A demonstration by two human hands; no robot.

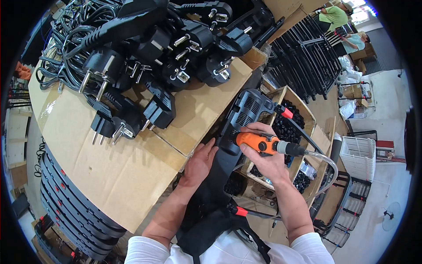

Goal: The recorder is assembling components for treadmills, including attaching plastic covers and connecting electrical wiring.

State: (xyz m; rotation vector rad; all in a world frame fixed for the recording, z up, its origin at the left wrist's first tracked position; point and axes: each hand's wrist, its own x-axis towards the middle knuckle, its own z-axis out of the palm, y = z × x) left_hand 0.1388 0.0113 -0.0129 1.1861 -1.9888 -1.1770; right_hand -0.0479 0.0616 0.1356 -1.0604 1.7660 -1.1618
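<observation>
My right hand point(269, 162) is wrapped round an orange air screwdriver point(255, 141), which has a clear hose point(330, 165) running from its black tail. The tool's tip points left and meets a black plastic housing point(249, 112) with vent slots; the exact contact point is hard to see. My left hand point(200, 163) lies with fingers stretched out against the housing's near left side, beside the cardboard edge, holding nothing.
A large cardboard box point(127, 180) fills the left, with black power cords and plugs point(158, 108) heaped on it. To the right, a wooden bin point(307, 110) holds small black parts. Curved black panels point(66, 207) are stacked lower left. Two people and black frames point(303, 66) are farther back.
</observation>
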